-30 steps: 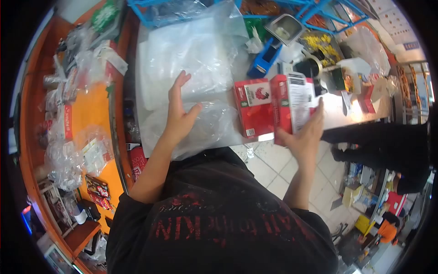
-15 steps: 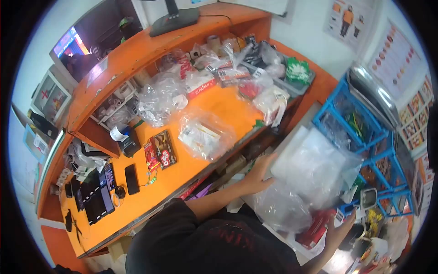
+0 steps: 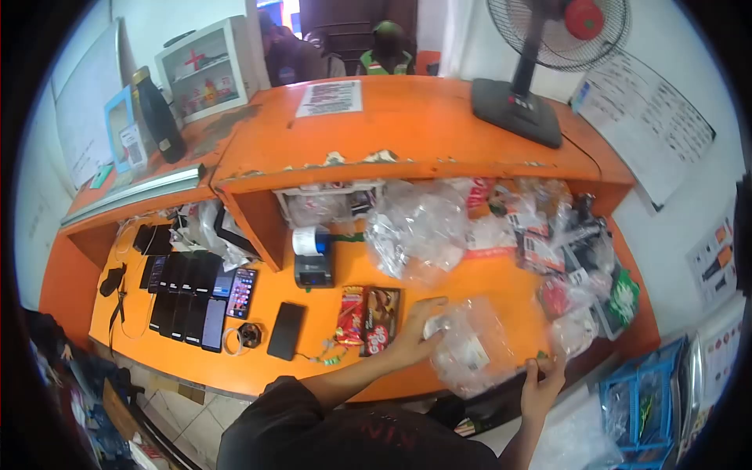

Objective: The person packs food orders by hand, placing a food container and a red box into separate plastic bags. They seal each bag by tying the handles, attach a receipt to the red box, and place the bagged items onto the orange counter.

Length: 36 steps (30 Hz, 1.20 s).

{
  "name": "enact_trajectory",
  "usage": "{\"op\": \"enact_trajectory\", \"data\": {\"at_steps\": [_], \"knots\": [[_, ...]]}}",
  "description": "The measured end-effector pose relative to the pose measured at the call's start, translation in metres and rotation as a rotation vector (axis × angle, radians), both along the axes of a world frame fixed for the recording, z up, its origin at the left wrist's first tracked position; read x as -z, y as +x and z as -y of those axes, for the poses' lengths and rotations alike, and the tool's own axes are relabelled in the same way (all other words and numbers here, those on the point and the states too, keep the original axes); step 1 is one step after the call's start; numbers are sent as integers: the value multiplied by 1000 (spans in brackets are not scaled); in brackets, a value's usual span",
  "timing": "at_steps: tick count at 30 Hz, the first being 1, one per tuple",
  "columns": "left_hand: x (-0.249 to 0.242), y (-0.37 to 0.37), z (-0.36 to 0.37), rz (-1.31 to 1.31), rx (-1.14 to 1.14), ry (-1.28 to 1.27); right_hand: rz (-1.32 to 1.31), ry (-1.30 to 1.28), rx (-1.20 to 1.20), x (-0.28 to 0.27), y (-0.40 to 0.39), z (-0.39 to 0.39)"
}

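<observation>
A clear plastic bag [image 3: 470,356] with a white printed item inside lies at the front edge of the orange counter. My left hand [image 3: 413,338] has the bag's left edge between thumb and fingers. On the bag's right side, my right hand [image 3: 543,385] is raised at the counter edge, thumb and fingers apart, with nothing seen in it. Left of my left hand lie a brown snack pack [image 3: 382,319] and a red snack pack [image 3: 350,315]. A black phone [image 3: 287,329] rests farther left.
Several phones [image 3: 184,298] lie at the left beside a label printer [image 3: 314,262]. Plastic bags [image 3: 419,231] and packaging fill the back and right. A raised orange shelf [image 3: 407,129] carries a fan [image 3: 521,110]. Blue baskets [image 3: 642,399] stand lower right.
My view has swung left from the side shelving to the counter. My left hand has left the stack of clear bags and taken the bag on the counter; my right hand has left the red box.
</observation>
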State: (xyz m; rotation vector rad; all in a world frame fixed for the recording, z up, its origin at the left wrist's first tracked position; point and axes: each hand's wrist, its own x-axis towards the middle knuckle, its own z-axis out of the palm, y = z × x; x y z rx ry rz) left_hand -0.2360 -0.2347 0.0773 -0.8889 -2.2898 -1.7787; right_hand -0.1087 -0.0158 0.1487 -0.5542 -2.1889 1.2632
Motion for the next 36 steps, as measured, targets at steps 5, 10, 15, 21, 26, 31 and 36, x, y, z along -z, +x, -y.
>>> {"op": "enact_trajectory", "data": {"at_steps": [5,10,15,21,26,31,36], "knots": [[7,-33,36,136,-168,174,411,265,-217,10,-66,-23],[49,-41,40,244,-190,278,544,659,-372,34,-147,-43],[34,-49,32,251,-220,160,691,667,-352,93,-242,-90],[51,-76,12,277,-157,275,428,481,-308,142,-339,-116],[42,-83,11,233,-197,177,382,417,-341,148,-368,-115],[45,-79,13,216,-223,133,432,709,-509,212,-395,-150],[46,-75,12,245,-232,156,370,755,-444,185,-378,-125]]}}
